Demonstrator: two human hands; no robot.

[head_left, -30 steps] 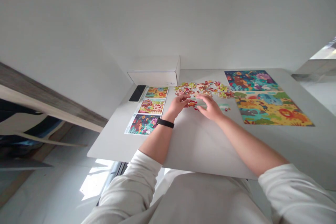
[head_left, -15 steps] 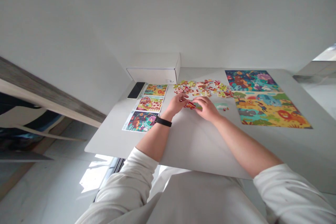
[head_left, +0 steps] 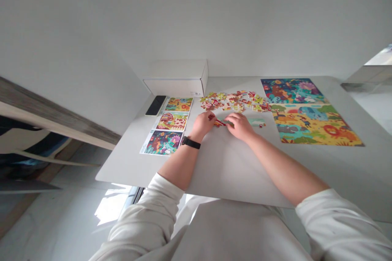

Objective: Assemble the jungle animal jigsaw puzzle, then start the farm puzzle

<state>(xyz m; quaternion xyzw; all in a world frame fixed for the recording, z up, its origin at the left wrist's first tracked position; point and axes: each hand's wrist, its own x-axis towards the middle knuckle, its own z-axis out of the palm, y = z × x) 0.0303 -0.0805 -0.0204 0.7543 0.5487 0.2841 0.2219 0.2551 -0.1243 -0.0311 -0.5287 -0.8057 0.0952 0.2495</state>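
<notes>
My left hand [head_left: 204, 124], with a black band on its wrist, is closed with its fingertips on the left end of some red jigsaw puzzle pieces [head_left: 219, 123]. Facing it, my right hand [head_left: 241, 126] is closed at the right end of the same pieces, thumb and fingers pinched together. My fingers cover part of these pieces, so I cannot tell how many there are. Just right of my right hand lies a small joined strip of puzzle [head_left: 257, 122] with pale green and blue colours. Beyond both hands spreads a heap of loose puzzle pieces [head_left: 235, 100].
Two finished-looking puzzles, a dark one [head_left: 292, 91] and a yellow one [head_left: 315, 124], lie at the right. On the left are a sheet with three pictures [head_left: 171, 121] and a black phone [head_left: 156, 105]. A white box [head_left: 174, 85] stands by the wall.
The view has shifted slightly. Both hands stay at the red pieces, which now look flatter and lower between the fingertips.
</notes>
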